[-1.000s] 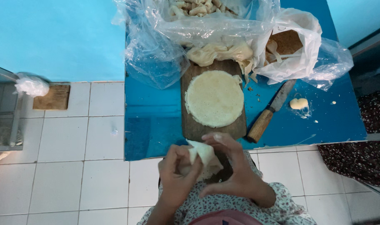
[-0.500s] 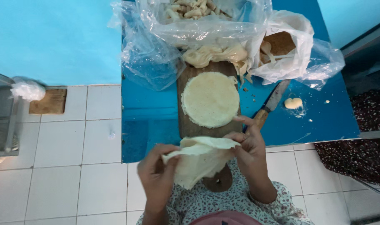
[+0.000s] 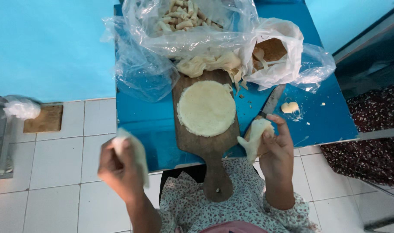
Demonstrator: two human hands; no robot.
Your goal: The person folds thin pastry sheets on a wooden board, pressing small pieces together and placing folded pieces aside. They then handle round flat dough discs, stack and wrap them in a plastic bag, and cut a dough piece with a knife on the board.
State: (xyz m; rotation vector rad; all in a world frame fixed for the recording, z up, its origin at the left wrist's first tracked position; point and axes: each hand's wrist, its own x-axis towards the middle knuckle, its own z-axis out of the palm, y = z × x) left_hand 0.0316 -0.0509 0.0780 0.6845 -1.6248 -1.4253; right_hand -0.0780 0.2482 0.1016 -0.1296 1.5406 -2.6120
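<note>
Nearest the camera, over a floral-print garment (image 3: 231,207), both hands are raised and apart. Left hand (image 3: 119,168) is closed around a thin, pale, floppy piece of dough sheet (image 3: 134,151), held over the white tiled floor (image 3: 54,159) just off the table edge. Right hand (image 3: 277,151) pinches a second piece of dough sheet (image 3: 255,138), soft and crumpled, drooping to a point at its lower end.

Between the hands lies a dark wooden cutting board (image 3: 210,146), its handle pointing toward the person. On the board rests a round, flat stack of dough wrappers (image 3: 206,108), cream-coloured with a matt, floury surface. Beside the board, behind the right hand, a knife (image 3: 272,101) lies slanted on the glossy blue table (image 3: 149,129), with a small dough scrap (image 3: 290,107) near it.

Farther back, a heap of trimmed dough scraps (image 3: 210,64) touches the board's far end. Beyond sit crinkled clear plastic bags (image 3: 184,30), one holding rolled pastry pieces (image 3: 179,17).
</note>
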